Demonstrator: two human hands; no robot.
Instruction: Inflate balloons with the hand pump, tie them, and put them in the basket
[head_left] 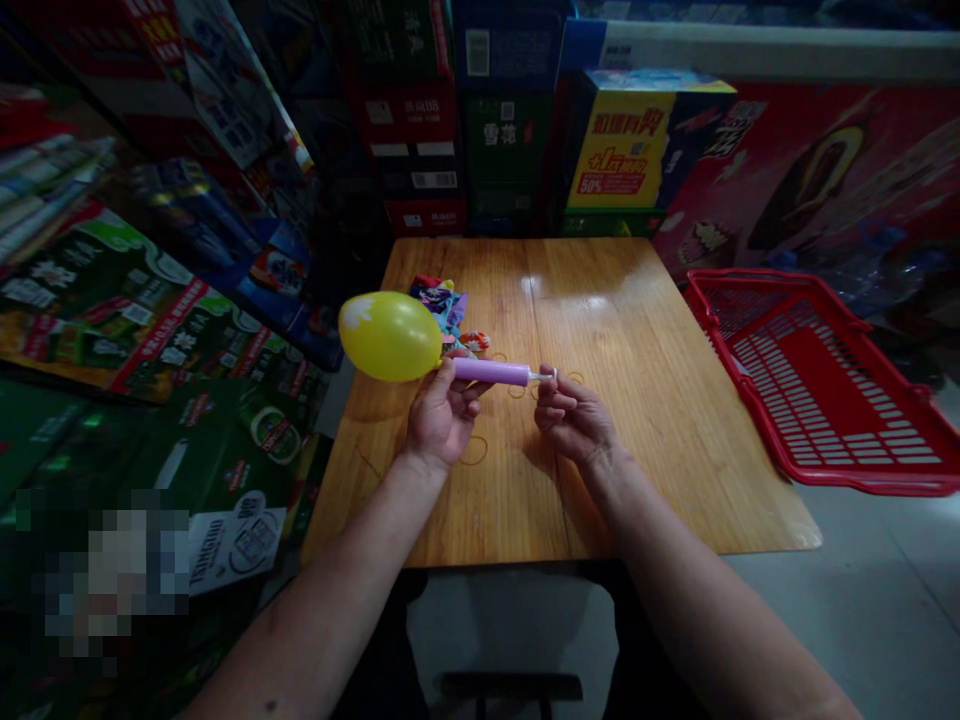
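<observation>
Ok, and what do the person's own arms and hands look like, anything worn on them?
The bare, ungloved left hand and bare, ungloved right hand show no watch or bracelet at the wrists. No sleeve shows on the bare left forearm or bare right forearm. One small dark spot marks the left forearm.

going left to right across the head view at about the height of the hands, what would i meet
green Tsingtao box → yellow balloon → purple pump → right hand → red basket
</observation>
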